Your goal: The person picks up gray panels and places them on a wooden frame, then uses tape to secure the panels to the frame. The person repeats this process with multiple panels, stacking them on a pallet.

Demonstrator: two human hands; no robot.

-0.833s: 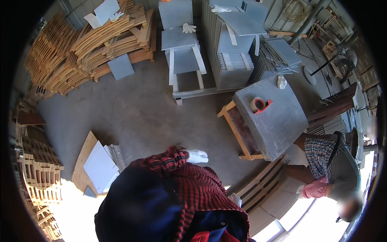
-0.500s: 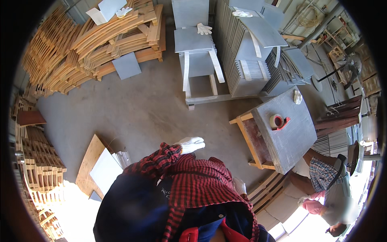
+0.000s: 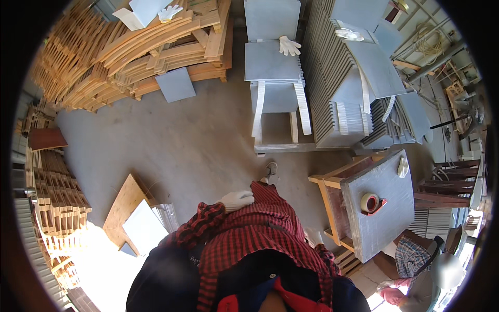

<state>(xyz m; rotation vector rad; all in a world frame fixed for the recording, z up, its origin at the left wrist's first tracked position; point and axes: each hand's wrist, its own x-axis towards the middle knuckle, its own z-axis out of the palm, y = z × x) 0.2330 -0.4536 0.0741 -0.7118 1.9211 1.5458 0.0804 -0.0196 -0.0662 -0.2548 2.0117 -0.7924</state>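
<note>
My left hand (image 3: 236,201), in a white knit glove, hangs in front of the red-and-black checked apron (image 3: 254,229). Its fingers are loosely bent, and nothing shows in them. At my right side, my right hand (image 3: 313,237) is also gloved and mostly hidden by the apron and sleeve, so its fingers cannot be made out. A shoe (image 3: 271,169) shows on the floor beyond the apron. To the right, nearest my right hand, stands a grey-topped wooden table (image 3: 374,223) bearing a tape roll in a red dispenser (image 3: 370,203) and a white glove (image 3: 403,167).
Grey panels (image 3: 273,60) and a long row of stacked grey frames (image 3: 332,78) stand ahead. Wooden frames (image 3: 150,49) are piled at far left. Boards (image 3: 143,221) lean near left. A co-worker in checked shorts (image 3: 413,255) is at lower right.
The panels and table have shifted rightward and lower in view. My left hand has come closer to the apron, its fingers more bent. A shoe has come into view ahead.
</note>
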